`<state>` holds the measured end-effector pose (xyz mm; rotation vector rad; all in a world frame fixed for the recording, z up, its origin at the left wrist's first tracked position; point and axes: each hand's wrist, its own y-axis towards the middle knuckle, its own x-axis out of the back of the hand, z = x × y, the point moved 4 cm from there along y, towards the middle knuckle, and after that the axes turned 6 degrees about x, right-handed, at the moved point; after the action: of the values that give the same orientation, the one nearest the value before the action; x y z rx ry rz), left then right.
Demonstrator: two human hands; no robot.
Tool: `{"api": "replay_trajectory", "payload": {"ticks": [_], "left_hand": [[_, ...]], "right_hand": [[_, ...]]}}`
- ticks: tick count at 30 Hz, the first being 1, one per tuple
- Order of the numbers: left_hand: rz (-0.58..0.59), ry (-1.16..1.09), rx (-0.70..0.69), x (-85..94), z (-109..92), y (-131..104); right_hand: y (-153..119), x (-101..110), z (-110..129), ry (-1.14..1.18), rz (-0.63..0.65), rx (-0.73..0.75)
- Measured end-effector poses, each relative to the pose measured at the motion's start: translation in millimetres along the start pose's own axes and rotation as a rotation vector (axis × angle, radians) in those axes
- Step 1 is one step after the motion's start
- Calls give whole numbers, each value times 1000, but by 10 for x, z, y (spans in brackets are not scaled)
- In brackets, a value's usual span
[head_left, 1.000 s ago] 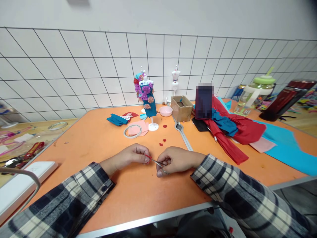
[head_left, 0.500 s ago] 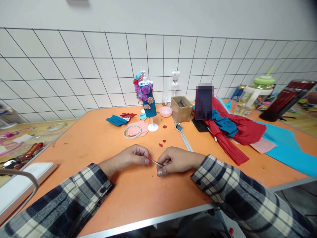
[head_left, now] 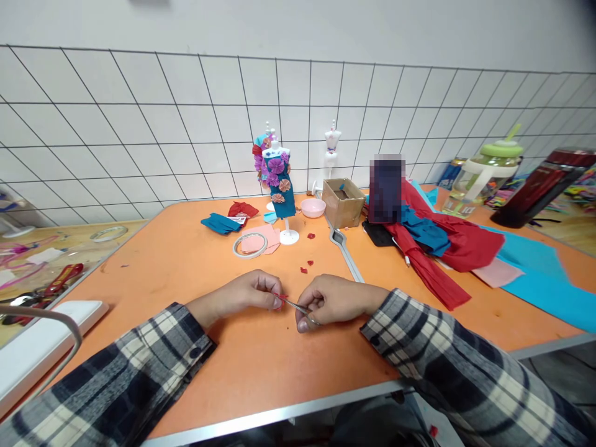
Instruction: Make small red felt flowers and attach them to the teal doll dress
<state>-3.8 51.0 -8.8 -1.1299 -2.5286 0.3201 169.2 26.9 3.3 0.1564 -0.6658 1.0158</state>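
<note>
Counting first: we see 2 small mannequins at the back of the orange counter, one dressed in a teal dress w/ paper flowers, one bare white mannequin behind it. 1 tape ring, 1 pink bowl, 1 cardboard box, 1 long metal ruler, 1 green-lidded bottle. Approx 3 loose red scraps lie scattered on the counter between the hands and the dressed mannequin; can't count them more exactly, too small. Red, teal and pink fabric is piled to the right, pieces overlapping.

Now our hands, both low at the counter's near middle, close together. Left hand is curled, thumb and forefinger pinched on a tiny red piece held just above the counter. Right hand is closed round thin metal tweezers, fingers bent tight, knuckles up. The tweezers' tip meets the red piece at the left fingertips. Whether the tip grips the piece or only touches it, we can't tell. Both sleeves are plaid, forearms resting on the counter.
</note>
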Motion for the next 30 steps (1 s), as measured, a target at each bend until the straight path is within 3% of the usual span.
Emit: {"api": "replay_trajectory", "payload": {"ticks": [9,14,16,19,21,30], "left_hand": [[16,-34,7,5,10,5],[-87,-169,-12,35,54,7],[-189,-236,-59,72,75,11],[-310,-300,-125,112,95,19],[-340,-310,-134,108,95,27],[-363,-145,-78,-23,72,70]], "right_hand": [[-16,11,-1,22,29,38],[-75,61,-27,309,164,109],[-46,126,-98,361,44,98],[18,265,-209,301,-397,84],[48,290,-233,220,-612,83],[62,261,-192,49,-854,27]]}}
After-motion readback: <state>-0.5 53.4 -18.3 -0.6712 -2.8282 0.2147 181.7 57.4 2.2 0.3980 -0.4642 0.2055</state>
